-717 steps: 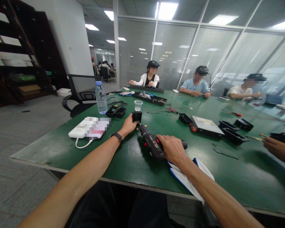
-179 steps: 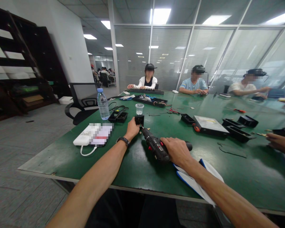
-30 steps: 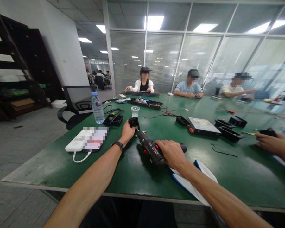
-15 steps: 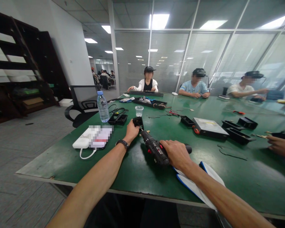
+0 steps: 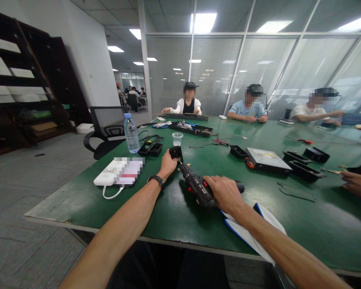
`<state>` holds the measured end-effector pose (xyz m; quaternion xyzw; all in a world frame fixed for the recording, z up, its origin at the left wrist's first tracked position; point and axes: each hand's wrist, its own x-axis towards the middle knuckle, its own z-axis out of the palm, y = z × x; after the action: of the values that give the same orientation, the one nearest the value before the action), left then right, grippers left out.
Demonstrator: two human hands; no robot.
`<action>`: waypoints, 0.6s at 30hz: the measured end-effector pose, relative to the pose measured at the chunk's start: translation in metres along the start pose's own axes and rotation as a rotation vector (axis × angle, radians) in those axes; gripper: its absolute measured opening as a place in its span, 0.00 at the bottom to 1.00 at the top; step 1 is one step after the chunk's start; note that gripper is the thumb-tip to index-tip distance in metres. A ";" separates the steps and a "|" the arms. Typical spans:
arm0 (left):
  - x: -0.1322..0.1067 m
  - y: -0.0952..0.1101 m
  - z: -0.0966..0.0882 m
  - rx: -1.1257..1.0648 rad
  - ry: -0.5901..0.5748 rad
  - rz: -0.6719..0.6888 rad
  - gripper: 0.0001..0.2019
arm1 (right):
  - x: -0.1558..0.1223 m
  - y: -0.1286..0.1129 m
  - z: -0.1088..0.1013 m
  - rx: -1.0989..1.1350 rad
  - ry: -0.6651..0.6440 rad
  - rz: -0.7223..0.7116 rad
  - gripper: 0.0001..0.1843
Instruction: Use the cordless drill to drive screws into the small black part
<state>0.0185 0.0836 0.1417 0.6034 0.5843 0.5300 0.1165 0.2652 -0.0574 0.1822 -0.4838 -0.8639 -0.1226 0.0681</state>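
The fingers of the left hand (image 5: pixel 168 163) are grasping a small black part (image 5: pixel 176 153), which stands up at their tips, on the far side of the hand. The fingers of the right hand (image 5: pixel 226 192) are wrapped around the handle of a black drill (image 5: pixel 200 188); whether the trigger is pressed, I cannot tell. The most important relation, in my judgement, is between the bit (image 5: pixel 179 161) and the black part: the bit comes to the near side of this part, just to the right of the left fingertips, but if it truly touches is too small to see. The left hand is clearly the nearer one to this meeting place. The drill's long axis runs slantwise from in front of the right fingers, forward and leftward to the left ones; its nose points away from the person, and its handle goes out to the right, beyond the right hand. The black part looks almost square, so its long axis is not clear, and one hollow face is turned toward the drill. Small gold-coloured pieces (image 5: pixel 188 165) lie just right of the left fingers. Farther out, beyond these fingers, stands a clear cup (image 5: pixel 177 139), and nearer than the right hand lies a white glove (image 5: pixel 271 220), partly under the forearm.
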 end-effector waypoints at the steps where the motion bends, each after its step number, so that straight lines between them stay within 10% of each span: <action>1: 0.000 0.000 0.000 -0.002 -0.003 -0.001 0.17 | 0.000 0.000 0.000 0.002 -0.001 0.001 0.18; 18: 0.000 -0.002 -0.001 -0.012 -0.015 -0.018 0.16 | -0.001 0.000 0.000 0.002 0.015 -0.005 0.18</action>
<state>0.0166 0.0838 0.1410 0.6014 0.5857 0.5278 0.1293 0.2663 -0.0582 0.1816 -0.4805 -0.8647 -0.1258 0.0748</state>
